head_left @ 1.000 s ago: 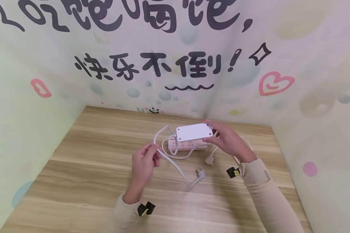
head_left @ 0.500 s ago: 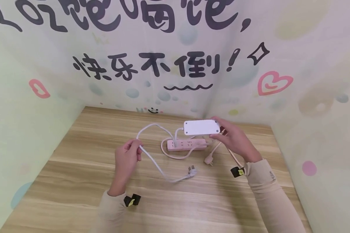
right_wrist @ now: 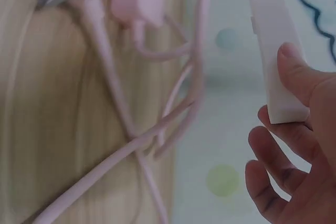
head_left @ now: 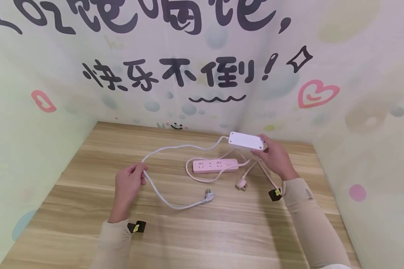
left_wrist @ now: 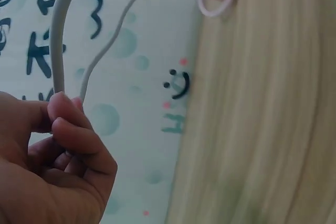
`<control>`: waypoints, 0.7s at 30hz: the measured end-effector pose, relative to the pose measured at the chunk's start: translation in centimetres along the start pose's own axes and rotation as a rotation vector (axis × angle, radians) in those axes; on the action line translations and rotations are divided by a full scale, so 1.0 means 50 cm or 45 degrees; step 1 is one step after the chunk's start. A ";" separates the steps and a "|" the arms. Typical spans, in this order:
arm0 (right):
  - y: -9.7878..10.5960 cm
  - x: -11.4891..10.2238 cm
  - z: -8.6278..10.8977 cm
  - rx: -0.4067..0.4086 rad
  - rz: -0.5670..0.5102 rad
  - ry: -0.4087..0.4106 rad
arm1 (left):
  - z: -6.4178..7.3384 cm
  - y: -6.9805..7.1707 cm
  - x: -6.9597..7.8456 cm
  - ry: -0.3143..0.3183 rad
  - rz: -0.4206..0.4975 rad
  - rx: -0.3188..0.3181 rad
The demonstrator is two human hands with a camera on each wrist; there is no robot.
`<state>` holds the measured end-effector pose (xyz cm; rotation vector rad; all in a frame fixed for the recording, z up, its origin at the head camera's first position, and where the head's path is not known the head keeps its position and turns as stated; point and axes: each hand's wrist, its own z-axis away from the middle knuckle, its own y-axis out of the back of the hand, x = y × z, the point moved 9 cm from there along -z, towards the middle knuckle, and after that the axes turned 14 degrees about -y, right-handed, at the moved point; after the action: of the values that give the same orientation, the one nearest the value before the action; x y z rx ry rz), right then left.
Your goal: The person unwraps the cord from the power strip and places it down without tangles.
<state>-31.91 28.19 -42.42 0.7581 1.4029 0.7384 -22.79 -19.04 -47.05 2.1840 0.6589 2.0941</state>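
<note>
My right hand (head_left: pixel 274 155) holds a white power strip (head_left: pixel 245 141) by its right end, thumb on one edge and fingers on the other. Its flat face with screws at the corners is turned toward the head camera. A white cord (head_left: pixel 185 146) runs from its left end to my left hand (head_left: pixel 129 183), which pinches the cord between thumb and fingertips. Beyond the pinch the cord curves down and right to a white plug (head_left: pixel 208 195). In the right wrist view the white strip (right_wrist: pixel 275 51) appears edge-on, the thumb lying across it.
A pink power strip (head_left: pixel 205 166) lies on the wooden table (head_left: pixel 87 168) below the white one, its cord looped around it. The pink plug (head_left: pixel 241 183) rests just right of it. Printed walls (head_left: pixel 148 112) enclose the table's back and sides.
My left hand has moved left, drawing the white cord out into a longer curve. My right hand has carried the white strip right and slightly up, away from the pink strip. The white plug has shifted left.
</note>
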 end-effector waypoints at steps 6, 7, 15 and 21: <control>-0.030 0.032 -0.047 0.044 0.112 -0.109 | -0.023 -0.019 -0.036 -0.033 -0.112 -0.097; -0.032 0.031 -0.054 0.059 0.115 -0.121 | -0.028 -0.023 -0.040 -0.029 -0.125 -0.108; -0.066 0.042 -0.089 0.034 0.102 -0.280 | -0.066 -0.056 -0.062 -0.047 -0.153 -0.155; -0.093 0.054 -0.099 -0.044 0.097 -0.334 | -0.081 -0.064 -0.090 -0.035 -0.261 -0.217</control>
<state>-36.76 27.90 -47.90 0.8524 1.1276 0.6928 -27.51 -18.66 -51.97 1.9619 0.6452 1.9381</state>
